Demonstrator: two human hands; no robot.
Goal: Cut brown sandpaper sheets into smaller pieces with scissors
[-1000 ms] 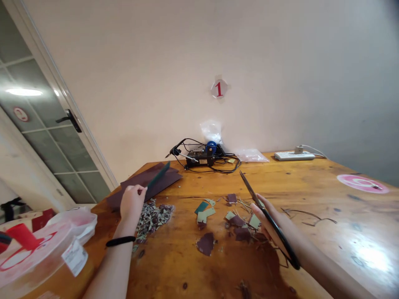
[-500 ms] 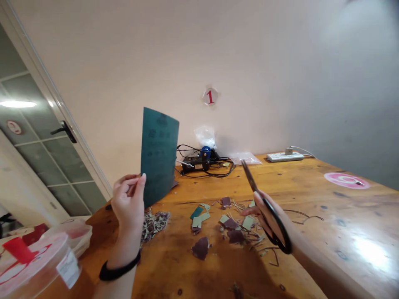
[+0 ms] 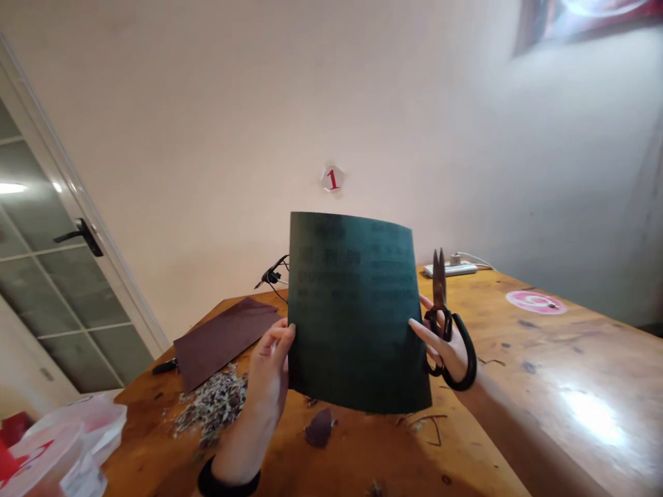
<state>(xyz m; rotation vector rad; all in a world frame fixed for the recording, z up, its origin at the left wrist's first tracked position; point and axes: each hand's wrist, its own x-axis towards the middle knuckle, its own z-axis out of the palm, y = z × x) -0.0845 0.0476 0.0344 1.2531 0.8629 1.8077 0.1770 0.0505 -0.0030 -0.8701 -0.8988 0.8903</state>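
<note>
A dark green sheet point(image 3: 355, 310) with faint print stands upright above the table, slightly curved. My left hand point(image 3: 269, 362) pinches its left edge between thumb and fingers. At the right edge, my right hand point(image 3: 445, 345) has its fingers against the sheet and also holds black-handled scissors point(image 3: 439, 279), blades pointing up and slightly apart. A maroon sheet point(image 3: 225, 342) lies on the table to the left, beside a pile of small shreds point(image 3: 212, 407). One maroon scrap point(image 3: 320, 428) shows below the green sheet, which hides most of the table's middle.
A wooden table point(image 3: 518, 407) stretches to the right. On it are a white power strip point(image 3: 450, 269), a pink round sticker point(image 3: 536, 302) and thin brown strands. At lower left stands a plastic tub point(image 3: 46, 449); a black-handled item point(image 3: 164, 367) lies beside the maroon sheet.
The green sheet has moved right and turned to face the camera. My right hand has come to its right edge with the scissors, now more upright. The view has shifted, showing the maroon sheet.
</note>
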